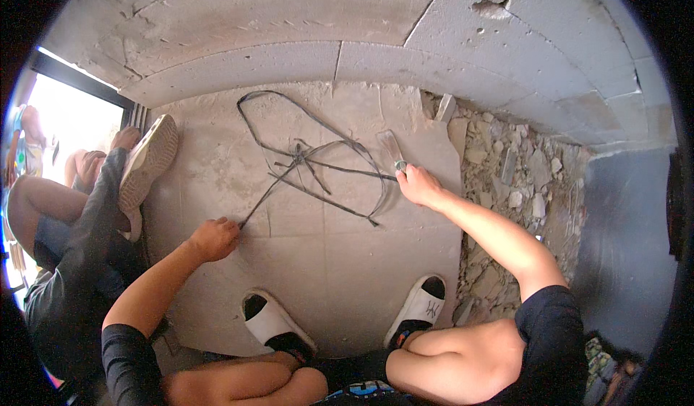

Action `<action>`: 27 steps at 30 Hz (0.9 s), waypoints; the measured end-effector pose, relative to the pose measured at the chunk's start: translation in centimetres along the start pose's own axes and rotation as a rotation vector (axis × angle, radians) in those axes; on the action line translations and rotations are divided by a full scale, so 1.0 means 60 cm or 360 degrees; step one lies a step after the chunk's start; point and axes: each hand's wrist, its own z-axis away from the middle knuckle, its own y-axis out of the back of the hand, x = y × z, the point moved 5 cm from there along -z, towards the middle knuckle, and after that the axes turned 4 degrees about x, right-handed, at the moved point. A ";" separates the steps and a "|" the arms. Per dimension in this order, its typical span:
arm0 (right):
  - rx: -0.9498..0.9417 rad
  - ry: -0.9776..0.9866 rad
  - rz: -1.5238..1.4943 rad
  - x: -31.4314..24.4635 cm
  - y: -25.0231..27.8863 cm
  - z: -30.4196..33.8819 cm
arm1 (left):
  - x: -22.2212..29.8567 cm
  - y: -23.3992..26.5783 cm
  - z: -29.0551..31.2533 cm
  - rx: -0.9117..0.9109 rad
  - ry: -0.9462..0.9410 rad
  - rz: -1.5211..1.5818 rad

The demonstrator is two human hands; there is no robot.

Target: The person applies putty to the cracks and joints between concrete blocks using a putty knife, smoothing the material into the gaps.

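A dark cord point(311, 169) lies in loose loops on the pale floor, with a knotted tangle in its middle. My left hand point(215, 240) is closed on one end of it, drawing that strand fairly straight toward me. In my closed right hand point(419, 184) is a scraper point(391, 148), its flat greyish blade pointing forward and resting on or just above the floor; most of the handle is hidden by my fingers. Another strand of the cord runs to my right fingers, and I cannot tell whether they pinch it too.
A pale block wall point(376, 62) curves across the far side. Broken rubble point(520, 178) fills a strip at the right, beside a grey panel point(625, 240). Another person's shoe point(148, 161) and sleeve are close at the left, by a bright opening. My white slippers point(273, 321) stand near.
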 end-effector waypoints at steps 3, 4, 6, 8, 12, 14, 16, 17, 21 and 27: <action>0.0103 0.0028 0.0026 -0.006 -0.005 -0.019 | -0.007 0.004 0.000 -0.0114 0.0103 -0.0032; 0.0139 0.0041 0.0057 -0.004 -0.010 -0.027 | -0.005 0.008 -0.003 -0.0173 0.0120 -0.0050; 0.0179 0.0045 0.0089 -0.004 -0.014 -0.037 | 0.002 0.016 -0.006 -0.0261 0.0194 -0.0105; 0.0184 0.0026 0.0094 -0.011 -0.016 -0.045 | 0.003 0.011 -0.004 -0.0268 0.0250 -0.0118; 0.0106 -0.0016 0.0073 -0.022 -0.007 -0.064 | 0.003 0.002 -0.002 -0.0197 0.0304 -0.0107; 0.0021 -0.0124 0.0015 -0.018 -0.005 -0.077 | 0.003 -0.001 -0.006 -0.0179 0.0286 -0.0116; -0.0131 -0.0186 -0.0039 -0.043 0.010 -0.079 | 0.001 -0.009 0.000 -0.0151 0.0261 -0.0122; -0.0208 -0.0216 -0.0065 -0.054 0.015 -0.080 | -0.001 -0.011 0.005 -0.0152 0.0273 -0.0130; 0.0053 -0.0134 0.0049 -0.043 0.025 -0.111 | 0.002 0.002 -0.006 -0.0160 0.0292 -0.0167; 0.0058 -0.0182 0.0003 -0.060 0.045 -0.145 | 0.000 0.011 -0.010 -0.0194 0.0333 -0.0143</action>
